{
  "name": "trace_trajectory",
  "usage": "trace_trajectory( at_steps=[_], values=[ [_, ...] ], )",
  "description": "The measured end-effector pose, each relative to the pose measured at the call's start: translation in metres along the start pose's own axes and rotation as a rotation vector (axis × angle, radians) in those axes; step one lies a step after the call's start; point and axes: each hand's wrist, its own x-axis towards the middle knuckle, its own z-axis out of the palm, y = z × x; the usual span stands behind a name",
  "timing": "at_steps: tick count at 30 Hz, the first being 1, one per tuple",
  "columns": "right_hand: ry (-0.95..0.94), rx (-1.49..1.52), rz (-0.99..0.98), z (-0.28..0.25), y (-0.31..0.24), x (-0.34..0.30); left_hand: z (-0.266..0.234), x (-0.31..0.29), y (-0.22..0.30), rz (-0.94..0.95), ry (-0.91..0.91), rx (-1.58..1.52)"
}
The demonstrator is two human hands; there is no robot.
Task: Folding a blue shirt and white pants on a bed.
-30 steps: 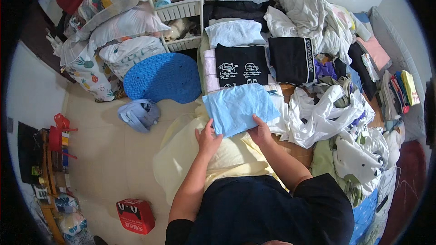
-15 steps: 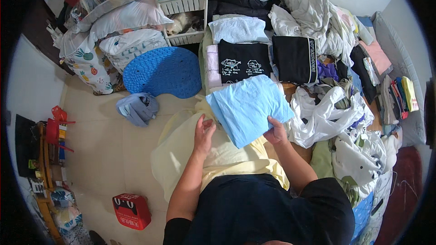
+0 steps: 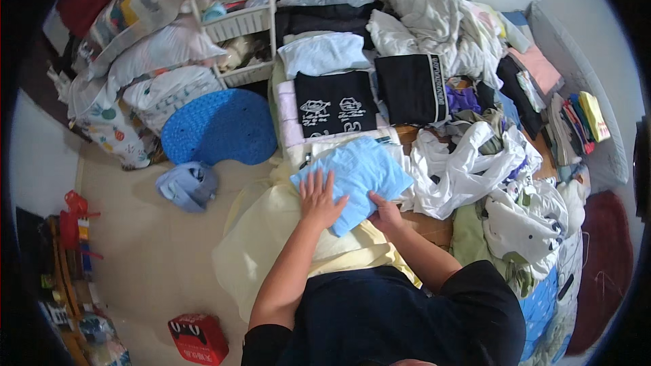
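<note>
A light blue folded garment [image 3: 363, 175] lies across the stack in front of me, partly over pale cloth. My left hand [image 3: 321, 200] rests flat on its left side, fingers spread. At its near right edge, my right hand [image 3: 385, 213] grips it, thumb on top and the other fingers underneath, hidden. Just beyond is a folded black garment [image 3: 336, 104] with white drawings. Beside that sits another folded black garment [image 3: 411, 89] with a lettered band. Pale yellow cloth [image 3: 261, 244] spreads under my forearms and over my lap.
Loose white clothes [image 3: 461, 169] heap up to the right, with more clothes [image 3: 529, 224] nearer me. A blue oval mat [image 3: 220, 125] leans at the left, near a bluish-grey bundle [image 3: 187, 186] on the floor. A white basket rack [image 3: 237, 26] stands behind; a red box [image 3: 199, 340] sits lower left.
My left hand has come from beside the blue garment onto its top. The garment has been lowered toward the stack and turned slightly, my right hand still holding it. The whole view has shifted.
</note>
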Motion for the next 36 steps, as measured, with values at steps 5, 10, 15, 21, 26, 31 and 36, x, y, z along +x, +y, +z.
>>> trace_trajectory(
  at_steps=[5,10,15,21,26,31,36],
  values=[
    [-0.019,-0.274,-0.151,0.023,-0.022,-0.004,0.016,0.002,-0.012,-0.087,-0.044,-0.041],
    [-0.118,-0.305,-0.448,0.056,-0.097,-0.006,0.028,-0.009,-0.034,-0.145,0.298,-0.396],
    [-0.122,0.001,-0.675,0.052,-0.201,0.040,0.036,-0.008,-0.036,0.022,0.420,-0.216],
    [0.302,-0.028,-0.338,0.001,-0.250,0.181,0.034,-0.002,-0.031,0.027,0.386,-0.168],
    [0.411,-0.194,-0.408,-0.014,-0.250,0.207,0.028,0.000,-0.026,-0.013,0.351,-0.155],
    [0.830,-0.414,-0.890,-0.002,-0.236,0.175,0.023,0.001,-0.023,-0.042,0.284,-0.197],
    [0.880,-1.152,-1.329,0.033,-0.234,0.162,0.019,0.001,-0.019,-0.049,0.281,-0.200]
  ],
)
